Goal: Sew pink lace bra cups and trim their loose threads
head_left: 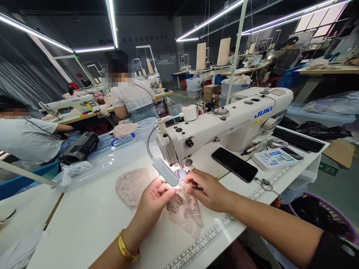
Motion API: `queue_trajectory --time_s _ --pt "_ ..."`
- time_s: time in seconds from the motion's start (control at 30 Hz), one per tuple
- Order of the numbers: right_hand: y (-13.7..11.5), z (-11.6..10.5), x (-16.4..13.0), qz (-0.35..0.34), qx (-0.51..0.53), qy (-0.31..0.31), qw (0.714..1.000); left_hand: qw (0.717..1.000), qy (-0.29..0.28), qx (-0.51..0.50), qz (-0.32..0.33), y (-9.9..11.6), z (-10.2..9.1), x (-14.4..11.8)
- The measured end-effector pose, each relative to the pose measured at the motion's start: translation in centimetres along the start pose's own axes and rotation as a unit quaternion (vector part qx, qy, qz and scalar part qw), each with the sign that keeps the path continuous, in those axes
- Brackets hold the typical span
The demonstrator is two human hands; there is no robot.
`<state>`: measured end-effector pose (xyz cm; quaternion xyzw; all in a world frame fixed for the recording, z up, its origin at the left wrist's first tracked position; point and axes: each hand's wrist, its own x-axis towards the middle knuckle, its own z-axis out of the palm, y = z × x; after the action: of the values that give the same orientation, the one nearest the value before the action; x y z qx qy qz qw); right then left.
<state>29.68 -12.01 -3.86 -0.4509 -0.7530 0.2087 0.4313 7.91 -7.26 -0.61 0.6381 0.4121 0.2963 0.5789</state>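
I hold a pale pink lace piece (183, 211) flat on the white table (92, 220) just in front of the sewing machine's needle, its scalloped, patterned openwork spreading toward me from under my fingers, while a second, similar rounded lace piece (130, 185) lies just to its left.

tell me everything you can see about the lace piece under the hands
The lace piece is pale pink, openwork fabric with a floral-looking pattern and scalloped edges, thin and limp. It lies flat on the white sewing table, its far end fed toward the needle area of the sewing machine, lit by the small lamp. The left hand presses on its left part; the right hand pinches its upper edge. A second, similar lace piece lies apart to its left.
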Motion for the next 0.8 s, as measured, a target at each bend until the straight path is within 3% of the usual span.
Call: queue_trajectory --time_s 0.4,0.5,0.63,0.8 --pt "-0.5 0.8 -0.3 -0.111 -0.045 0.041 0.992 0.999 0.033 0.038 0.01 -0.3 0.6 -0.3" --pt "-0.7 0.6 -0.1 -0.083 -0.009 0.036 0.996 0.999 0.022 0.041 0.012 -0.5 0.4 -0.3" --pt "-0.9 0.0 0.2 0.017 0.063 0.011 0.998 0.994 0.022 0.101 0.024 -0.4 0.2 -0.3" --pt "-1.2 0.0 0.2 0.03 0.087 -0.022 0.996 0.96 0.064 0.237 0.134 0.4 0.4 -0.4"
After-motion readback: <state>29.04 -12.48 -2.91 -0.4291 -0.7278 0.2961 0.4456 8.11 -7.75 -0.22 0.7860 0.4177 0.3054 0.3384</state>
